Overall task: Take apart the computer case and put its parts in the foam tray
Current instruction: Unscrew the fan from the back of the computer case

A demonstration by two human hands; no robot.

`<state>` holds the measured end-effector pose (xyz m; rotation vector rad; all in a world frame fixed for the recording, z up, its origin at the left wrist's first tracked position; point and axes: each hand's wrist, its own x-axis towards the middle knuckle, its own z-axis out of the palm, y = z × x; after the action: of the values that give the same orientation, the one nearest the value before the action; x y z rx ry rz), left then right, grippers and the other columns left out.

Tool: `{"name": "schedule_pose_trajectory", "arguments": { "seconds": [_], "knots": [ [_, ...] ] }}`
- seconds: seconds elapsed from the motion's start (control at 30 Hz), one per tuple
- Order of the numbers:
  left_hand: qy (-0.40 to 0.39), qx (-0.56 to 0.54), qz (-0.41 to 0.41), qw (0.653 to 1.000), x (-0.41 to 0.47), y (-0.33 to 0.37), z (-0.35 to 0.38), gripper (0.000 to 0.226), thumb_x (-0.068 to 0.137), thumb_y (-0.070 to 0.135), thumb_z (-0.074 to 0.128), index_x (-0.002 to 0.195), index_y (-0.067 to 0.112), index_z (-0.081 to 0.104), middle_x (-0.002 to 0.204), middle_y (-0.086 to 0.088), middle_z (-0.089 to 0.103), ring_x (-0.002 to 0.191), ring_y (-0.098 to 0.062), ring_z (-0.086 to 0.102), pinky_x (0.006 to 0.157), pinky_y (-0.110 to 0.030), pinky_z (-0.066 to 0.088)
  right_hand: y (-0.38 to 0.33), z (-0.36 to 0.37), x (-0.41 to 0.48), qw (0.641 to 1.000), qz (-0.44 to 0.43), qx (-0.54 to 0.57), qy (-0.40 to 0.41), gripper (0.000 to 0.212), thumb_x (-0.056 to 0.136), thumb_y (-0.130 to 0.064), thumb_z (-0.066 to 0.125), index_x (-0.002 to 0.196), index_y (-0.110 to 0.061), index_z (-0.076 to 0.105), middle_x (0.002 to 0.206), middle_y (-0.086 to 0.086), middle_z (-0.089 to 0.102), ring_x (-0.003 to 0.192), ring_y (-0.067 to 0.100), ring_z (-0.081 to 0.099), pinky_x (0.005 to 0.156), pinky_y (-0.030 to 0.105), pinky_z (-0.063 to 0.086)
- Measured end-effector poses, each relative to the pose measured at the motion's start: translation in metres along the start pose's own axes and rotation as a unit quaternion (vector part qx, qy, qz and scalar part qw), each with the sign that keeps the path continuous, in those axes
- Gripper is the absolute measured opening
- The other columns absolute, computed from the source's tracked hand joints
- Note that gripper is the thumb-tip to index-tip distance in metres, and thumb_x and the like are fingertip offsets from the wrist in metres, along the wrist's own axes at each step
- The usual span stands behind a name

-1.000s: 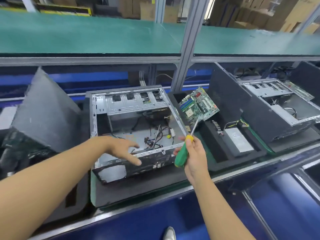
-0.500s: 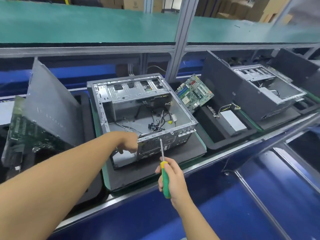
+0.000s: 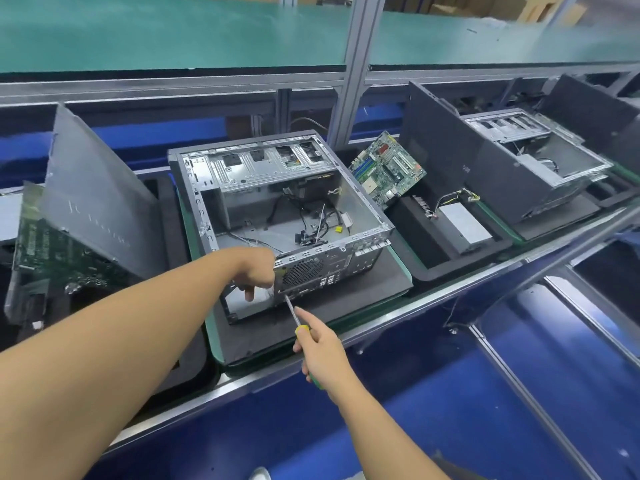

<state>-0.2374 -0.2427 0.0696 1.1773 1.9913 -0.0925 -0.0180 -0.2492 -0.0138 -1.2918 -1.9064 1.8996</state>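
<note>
While the case [image 3: 360, 202] sits open side up on the foam tray [image 3: 346, 306] at the middle of the counter [image 3: 450, 287], both hands are busy at its near end. The left hand [image 3: 254, 271] is at the left edge of the perforated rear plate [image 3: 311, 271], its grip closed there, fingers curled over the metal and one pointing down. The right hand [image 3: 320, 344] has a firm grip round the screwdriver [image 3: 292, 311], with the green and yellow handle in the fist. The shaft angles up and to the left, and the tip meets the lower edge of that rear plate, just beside the left hand. Whether the tip is seated in a screw, I cannot tell.

Inside the case, loose cables [image 3: 311, 230] lie on the floor, and the drive cage [image 3: 263, 168] runs across the far end.

Look right: a motherboard [image 3: 388, 168] leans upright in the next tray [image 3: 415, 233], just beside the case. A power supply [image 3: 464, 226] lies flat in the same tray, wires trailing from its far end. Beyond that sits a second case [image 3: 530, 161], with dark panels standing on either side of it.

Over on the left, a grey side panel [image 3: 93, 195] leans tilted in the left tray [image 3: 166, 209], with a green board [image 3: 45, 251] propped in front of it.
</note>
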Motion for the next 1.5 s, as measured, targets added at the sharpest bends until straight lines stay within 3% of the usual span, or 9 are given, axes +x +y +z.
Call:
{"name": "schedule_pose_trajectory", "arguments": {
  "seconds": [0.13, 0.27, 0.37, 0.63, 0.8, 1.0, 1.2, 1.37, 1.5],
  "knots": [
    [0.014, 0.014, 0.006, 1.0, 0.0, -0.001, 0.0, 0.009, 0.078, 0.0, 0.04, 0.075, 0.001, 0.049, 0.037, -0.002, 0.057, 0.04, -0.013, 0.062, 0.036, -0.013, 0.037, 0.0, 0.003, 0.005, 1.0, 0.004, 0.002, 0.007, 0.043, 0.098, -0.033, 0.042, 0.123, -0.066, 0.053, 0.07, -0.012, 0.061, 0.05, 0.016, 0.044, 0.044, 0.026, 0.037],
    [0.027, 0.015, 0.007, 0.999, 0.002, -0.002, 0.0, 0.013, 0.077, 0.0, 0.043, 0.086, -0.003, 0.053, 0.039, -0.002, 0.058, 0.038, -0.013, 0.06, 0.036, -0.014, 0.037, 0.001, 0.006, 0.007, 1.0, 0.007, 0.004, 0.005, 0.043, 0.097, -0.035, 0.042, 0.113, -0.074, 0.052, 0.07, -0.013, 0.062, 0.05, 0.014, 0.044, 0.043, 0.024, 0.039],
    [0.028, 0.016, 0.011, 0.999, 0.002, -0.003, 0.0, 0.018, 0.077, 0.0, 0.044, 0.092, -0.003, 0.053, 0.045, -0.005, 0.059, 0.037, -0.013, 0.059, 0.036, -0.014, 0.036, 0.005, 0.007, 0.009, 1.0, 0.008, 0.002, 0.007, 0.043, 0.097, -0.035, 0.042, 0.114, -0.073, 0.053, 0.07, -0.013, 0.063, 0.05, 0.015, 0.043, 0.043, 0.024, 0.039],
    [0.03, 0.019, 0.019, 0.999, 0.003, -0.002, -0.001, 0.01, 0.078, -0.001, 0.046, 0.087, 0.001, 0.051, 0.045, -0.002, 0.058, 0.036, -0.01, 0.058, 0.035, -0.014, 0.036, 0.012, 0.009, 0.01, 0.999, -0.021, -0.029, 0.02, 0.045, 0.096, -0.038, 0.04, 0.124, -0.07, 0.049, 0.071, -0.012, 0.062, 0.057, 0.017, 0.042, 0.052, 0.031, 0.04],
    [0.034, 0.029, 0.019, 0.999, 0.004, -0.003, -0.001, 0.017, 0.078, 0.0, 0.047, 0.092, -0.003, 0.055, 0.054, -0.007, 0.059, 0.036, -0.01, 0.058, 0.035, -0.014, 0.036, 0.011, 0.006, 0.01, 0.999, -0.018, -0.033, 0.019, 0.045, 0.096, -0.036, 0.04, 0.12, -0.072, 0.05, 0.071, -0.011, 0.06, 0.058, 0.019, 0.041, 0.053, 0.032, 0.038],
    [0.04, 0.035, 0.017, 0.998, 0.005, -0.004, 0.0, 0.007, 0.077, 0.0, 0.047, 0.082, 0.001, 0.052, 0.053, -0.007, 0.059, 0.037, -0.01, 0.059, 0.039, -0.017, 0.038, 0.011, 0.007, 0.01, 0.999, -0.017, -0.032, 0.019, 0.044, 0.096, -0.038, 0.041, 0.116, -0.077, 0.049, 0.072, -0.012, 0.061, 0.057, 0.018, 0.041, 0.053, 0.031, 0.038],
    [0.04, 0.038, 0.018, 0.998, 0.008, -0.005, 0.0, 0.006, 0.075, 0.0, 0.046, 0.072, 0.004, 0.05, 0.041, -0.001, 0.055, 0.036, -0.01, 0.056, 0.04, -0.017, 0.038, 0.009, 0.001, 0.012, 1.0, 0.0, -0.02, 0.018, 0.04, 0.097, -0.037, 0.044, 0.116, -0.071, 0.052, 0.074, -0.011, 0.063, 0.053, 0.016, 0.043, 0.049, 0.03, 0.041],
    [0.04, 0.04, 0.019, 0.998, 0.01, -0.006, 0.0, 0.007, 0.076, 0.001, 0.046, 0.07, 0.004, 0.049, 0.034, 0.002, 0.053, 0.036, -0.01, 0.058, 0.042, -0.018, 0.039, 0.004, -0.007, 0.016, 1.0, 0.019, 0.014, 0.002, 0.034, 0.102, -0.027, 0.048, 0.133, -0.04, 0.058, 0.075, -0.007, 0.063, 0.044, 0.015, 0.044, 0.041, 0.025, 0.038],
    [0.035, 0.035, 0.022, 0.999, 0.01, -0.006, 0.0, 0.005, 0.075, 0.0, 0.045, 0.074, 0.003, 0.049, 0.051, -0.009, 0.058, 0.043, -0.015, 0.062, 0.043, -0.02, 0.039, -0.002, -0.012, 0.015, 0.998, 0.038, 0.044, -0.014, 0.031, 0.102, -0.026, 0.048, 0.127, -0.039, 0.061, 0.076, -0.004, 0.062, 0.043, 0.015, 0.042, 0.041, 0.025, 0.037]
  ]
}}
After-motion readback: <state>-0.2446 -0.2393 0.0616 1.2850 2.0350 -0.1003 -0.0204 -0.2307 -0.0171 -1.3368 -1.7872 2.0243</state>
